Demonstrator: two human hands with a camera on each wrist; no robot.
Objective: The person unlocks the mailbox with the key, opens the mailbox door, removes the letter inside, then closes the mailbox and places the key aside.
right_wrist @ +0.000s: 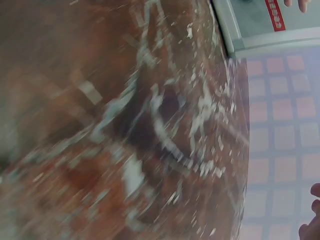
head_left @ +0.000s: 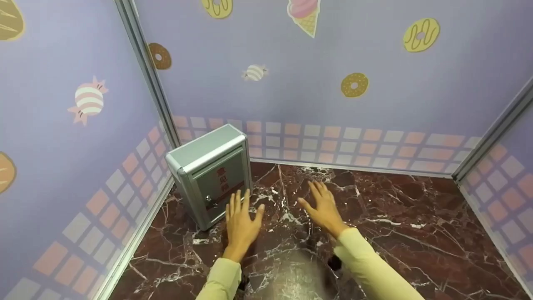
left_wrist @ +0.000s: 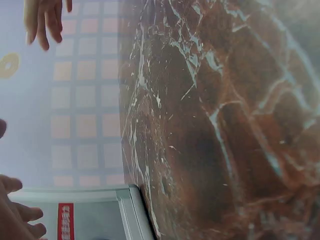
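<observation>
A silver-grey metal box [head_left: 227,164] with red lettering, a small lock and a red strip stands upright on the dark red marbled surface, turned at an angle. My left hand [head_left: 242,223] is in front of its lower right part, palm down with fingers extended and thumb spread, holding nothing. To the right of it, my right hand [head_left: 327,210] hovers over the marble, its fingers extended and its thumb out. In the left wrist view, left-hand fingers [left_wrist: 27,217] overlap the box front [left_wrist: 97,220]. A few right-hand fingers [right_wrist: 312,220] show at the right wrist view's edge.
Lilac panels printed with sweets and doughnuts form a back wall [head_left: 291,96], a left wall [head_left: 50,137] and a right wall [head_left: 516,179]. Metal strips [head_left: 152,75] run along their corners. The marbled surface [head_left: 399,246] extends to the right of the hands.
</observation>
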